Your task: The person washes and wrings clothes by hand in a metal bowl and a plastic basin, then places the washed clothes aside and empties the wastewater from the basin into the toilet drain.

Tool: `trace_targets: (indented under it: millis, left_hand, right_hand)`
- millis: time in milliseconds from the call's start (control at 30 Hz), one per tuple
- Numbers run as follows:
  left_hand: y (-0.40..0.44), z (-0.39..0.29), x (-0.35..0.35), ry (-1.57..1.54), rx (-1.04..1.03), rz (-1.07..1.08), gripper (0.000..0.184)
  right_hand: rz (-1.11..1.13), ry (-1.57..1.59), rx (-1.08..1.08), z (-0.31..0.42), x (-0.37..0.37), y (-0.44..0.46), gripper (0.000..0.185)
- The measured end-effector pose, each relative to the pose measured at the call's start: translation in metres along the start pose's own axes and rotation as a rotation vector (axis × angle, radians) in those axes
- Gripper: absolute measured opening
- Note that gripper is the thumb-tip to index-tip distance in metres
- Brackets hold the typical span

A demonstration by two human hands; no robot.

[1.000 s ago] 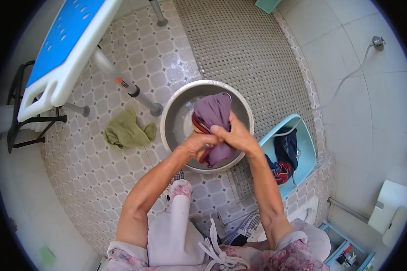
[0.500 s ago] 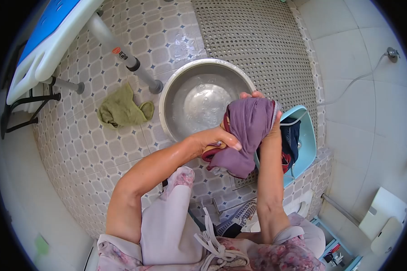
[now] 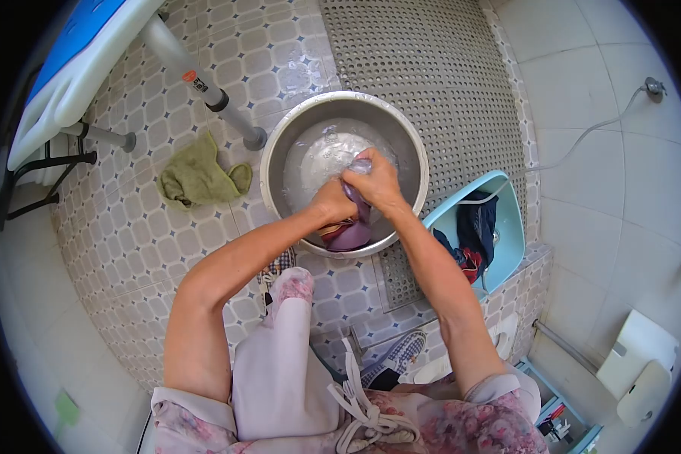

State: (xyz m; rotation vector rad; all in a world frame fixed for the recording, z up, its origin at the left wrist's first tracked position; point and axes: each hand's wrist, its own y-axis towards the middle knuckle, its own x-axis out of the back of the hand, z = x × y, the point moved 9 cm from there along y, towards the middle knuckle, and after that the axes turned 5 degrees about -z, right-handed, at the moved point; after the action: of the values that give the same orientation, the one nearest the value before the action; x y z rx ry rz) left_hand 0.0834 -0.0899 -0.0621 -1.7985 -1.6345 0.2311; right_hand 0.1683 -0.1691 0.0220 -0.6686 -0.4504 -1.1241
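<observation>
A wet purple garment (image 3: 348, 237) with red and yellow patterned parts is bunched up inside a round metal basin (image 3: 419, 151). My left hand (image 3: 334, 203) is closed around its middle. Farther along, my right hand (image 3: 376, 181) grips the upper end, where a twisted purple bit sticks out past the thumb. The lower end of the cloth hangs loose by the basin's near wall. Soapy-looking water with bubbles covers the basin floor; the hands are over it, and part of the garment is hidden behind the fingers.
Right of the basin stands a light blue tub (image 3: 513, 227) holding dark and red clothes, with a thin hose (image 3: 583, 140) running into it. A green cloth (image 3: 197, 178) lies on the tiled floor at left, near a blue-and-white chair (image 3: 72, 83). Perforated matting (image 3: 431, 53) lies behind.
Both hands have moved down and left with the purple garment, from the basin's right rim to inside it. The spread-out bundle is now squeezed narrow between the fists.
</observation>
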Motion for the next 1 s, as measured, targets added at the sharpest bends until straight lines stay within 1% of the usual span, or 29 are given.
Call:
trace_targets:
  millis: [33,133,233,300,333,367,400,467,500,567,600,667,733,767,833,867,900,933,967,1000]
  left_hand:
    - [0.006,0.011,0.008,0.061,0.037,-0.072,0.061]
    - [0.003,-0.001,0.025,0.109,-0.029,-0.109,0.072]
    - [0.008,-0.001,0.025,0.147,-0.023,0.030,0.079]
    - [-0.016,-0.016,0.036,0.176,-0.217,-0.202,0.081]
    - [-0.028,-0.021,0.047,0.199,-0.314,-0.320,0.082]
    - [-0.031,-0.017,0.048,0.022,-0.182,-0.180,0.079]
    - [-0.031,-0.017,0.050,0.006,-0.178,-0.181,0.079]
    - [-0.033,-0.014,0.052,-0.029,-0.167,-0.177,0.079]
    - [-0.032,-0.009,0.052,-0.025,-0.192,-0.217,0.079]
    - [-0.029,0.003,0.047,-0.014,-0.248,-0.294,0.080]
    - [-0.025,0.020,0.042,-0.054,-0.125,-0.260,0.078]
    - [-0.021,0.049,0.032,-0.134,0.115,-0.192,0.075]
    - [-0.037,0.043,0.018,-0.471,0.383,0.042,0.076]
    - [-0.046,0.039,0.009,-0.639,0.517,0.161,0.078]
    - [-0.041,0.051,-0.011,-1.201,0.631,0.139,0.082]
    - [-0.038,0.052,-0.021,-1.484,0.681,0.128,0.085]
    - [-0.044,0.043,-0.018,-1.568,0.716,0.119,0.094]
    - [-0.048,0.032,-0.015,-1.645,0.676,0.172,0.093]
    - [-0.052,0.024,-0.008,-1.718,0.631,0.224,0.092]
    - [-0.053,0.017,-0.001,-1.787,0.579,0.278,0.092]
  right_hand:
    - [-0.020,-0.002,-0.039,-0.012,-0.011,0.004,0.047]
    - [-0.083,-0.081,-0.128,-0.042,-0.033,0.017,0.051]
    - [-0.141,-0.224,-0.217,-0.045,-0.039,0.034,0.051]
    - [-0.166,-0.321,-0.276,-0.038,-0.038,0.043,0.051]
    - [-0.215,-0.344,-0.267,-0.029,-0.036,0.049,0.047]
    - [-0.254,-0.371,-0.263,-0.022,-0.036,0.049,0.044]
    - [-0.299,-0.402,-0.249,-0.013,-0.034,0.053,0.040]
    - [-0.291,-0.465,-0.172,0.010,-0.043,0.060,0.036]
    - [-0.288,-0.496,-0.136,0.019,-0.048,0.061,0.034]
    - [-0.200,-0.597,0.130,0.048,-0.070,0.062,0.033]
    - [-0.155,-0.644,0.263,0.061,-0.081,0.061,0.033]
    - [-0.128,-0.533,0.454,0.071,-0.092,0.055,0.032]
    - [-0.097,-0.422,0.647,0.080,-0.100,0.045,0.031]
    - [-0.098,-0.286,0.703,0.087,-0.094,0.040,0.030]
    - [-0.090,-0.010,0.805,0.094,-0.077,0.031,0.027]
    - [-0.161,0.043,0.834,0.100,-0.062,0.026,0.026]
    - [-0.232,0.095,0.855,0.107,-0.045,0.017,0.026]
    - [-0.305,0.149,0.875,0.114,-0.027,0.006,0.026]
    - [-0.328,0.174,0.873,0.122,-0.011,-0.006,0.029]
    - [-0.352,0.207,0.918,0.128,-0.001,-0.020,0.029]
